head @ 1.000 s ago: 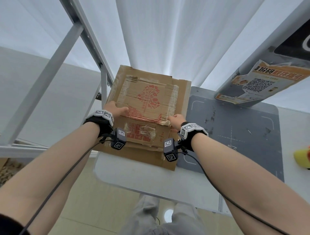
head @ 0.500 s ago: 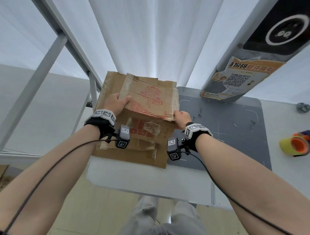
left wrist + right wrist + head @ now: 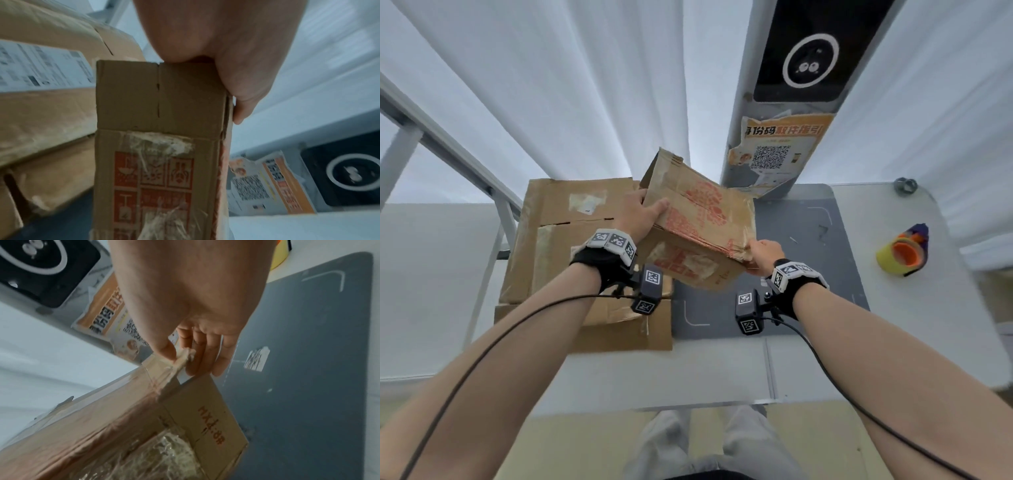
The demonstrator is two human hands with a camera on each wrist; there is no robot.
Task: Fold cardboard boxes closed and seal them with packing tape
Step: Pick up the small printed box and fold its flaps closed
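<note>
Head view: the left hand [image 3: 641, 219] grips the far left edge of a flattened cardboard box [image 3: 702, 219], thumb on the printed face and the fingers behind it. The right hand [image 3: 765, 251] pinches the near right corner, thumb above and fingers below. The box is tilted and lifted above the grey mat [image 3: 808, 260], beside a stack of flat boxes [image 3: 558, 240] on the table [image 3: 722, 370]. The tape roll [image 3: 904, 255] lies well apart to the right. I think the worn corner may tear or slip, because old tape there is loose.
</note>
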